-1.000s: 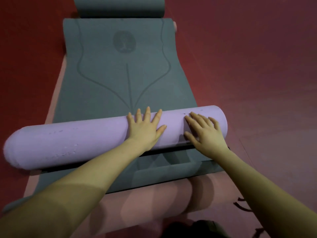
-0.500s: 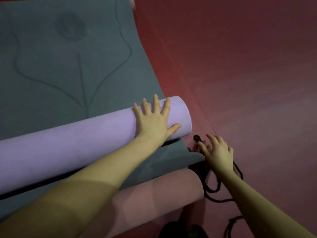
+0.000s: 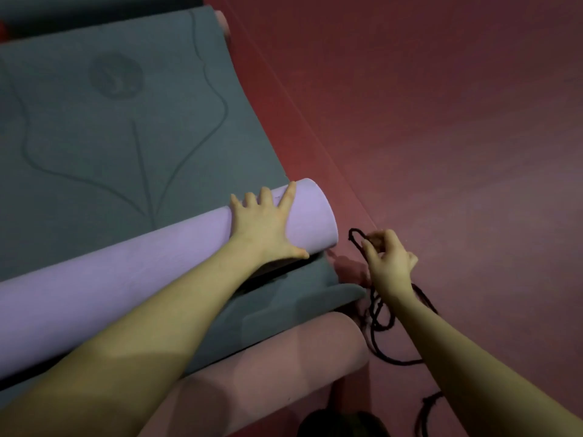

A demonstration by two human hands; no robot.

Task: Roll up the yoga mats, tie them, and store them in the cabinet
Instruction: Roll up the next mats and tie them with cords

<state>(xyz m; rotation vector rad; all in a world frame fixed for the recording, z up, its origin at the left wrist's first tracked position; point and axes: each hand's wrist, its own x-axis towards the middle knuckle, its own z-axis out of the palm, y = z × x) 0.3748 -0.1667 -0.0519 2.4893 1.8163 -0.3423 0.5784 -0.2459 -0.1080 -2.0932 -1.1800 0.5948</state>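
My lilac foam yoga mat (image 3: 132,279) lies fully rolled on the flat grey-green mat (image 3: 94,127), which I have yet to roll; a pink roll (image 3: 284,367) lies nearer me. Nothing looks tied or stored. My left hand (image 3: 265,228) presses flat, fingers spread, on the lilac roll's right end. Just beside that end, my right hand (image 3: 389,263) pinches a black cord (image 3: 358,239) lifted off the red floor (image 3: 441,121).

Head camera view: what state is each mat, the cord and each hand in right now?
Purple mat: rolled up, untied.
Grey-green mat: unrolled flat.
Pink mat: rolled at its near end.
Black cord: loose on the floor, one end lifted.
Left hand: flat, pressing the purple mat.
Right hand: fingers pinching the cord.
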